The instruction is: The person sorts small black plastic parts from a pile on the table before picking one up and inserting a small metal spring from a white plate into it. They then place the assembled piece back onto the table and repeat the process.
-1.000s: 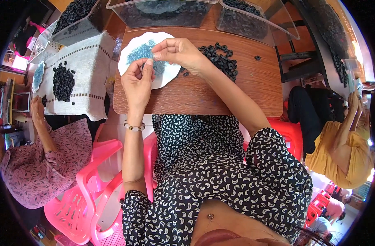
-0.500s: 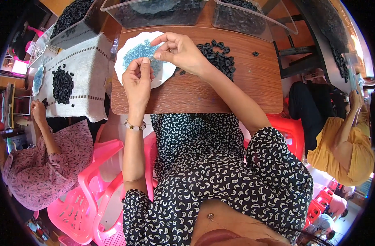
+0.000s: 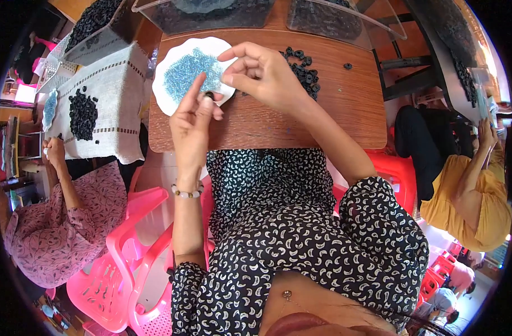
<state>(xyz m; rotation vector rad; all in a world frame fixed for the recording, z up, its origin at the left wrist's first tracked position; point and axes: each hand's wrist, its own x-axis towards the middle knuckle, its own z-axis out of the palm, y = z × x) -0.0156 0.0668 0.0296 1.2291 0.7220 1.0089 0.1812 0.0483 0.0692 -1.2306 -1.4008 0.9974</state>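
Observation:
My left hand [image 3: 193,120] is over the near edge of a white scalloped plate [image 3: 162,99], palm partly up. Its thumb and fingers hold a small black ring-shaped piece [image 3: 209,95]. Pale blue beads [image 3: 190,71] lie heaped on the plate. My right hand [image 3: 267,75] is at the plate's right rim, thumb and index finger apart, the other fingers curled; I see nothing held in it. Just beyond its wrist, a pile of black ring-shaped pieces [image 3: 307,78] rests on the brown wooden table [image 3: 345,112], partly hidden by that hand.
Clear plastic bins [image 3: 323,25] with black pieces stand along the table's far edge. A lone black piece [image 3: 347,66] lies at right. To the left, a cloth-covered table [image 3: 118,89] bears another black pile [image 3: 83,115]; a co-worker's hand [image 3: 54,150] is beside it. Pink chairs [image 3: 107,280] stand lower left.
My right hand has moved right, away from my left. My left hand has lowered slightly and turned, its index finger lifting so the black piece shows. The view has shifted a little.

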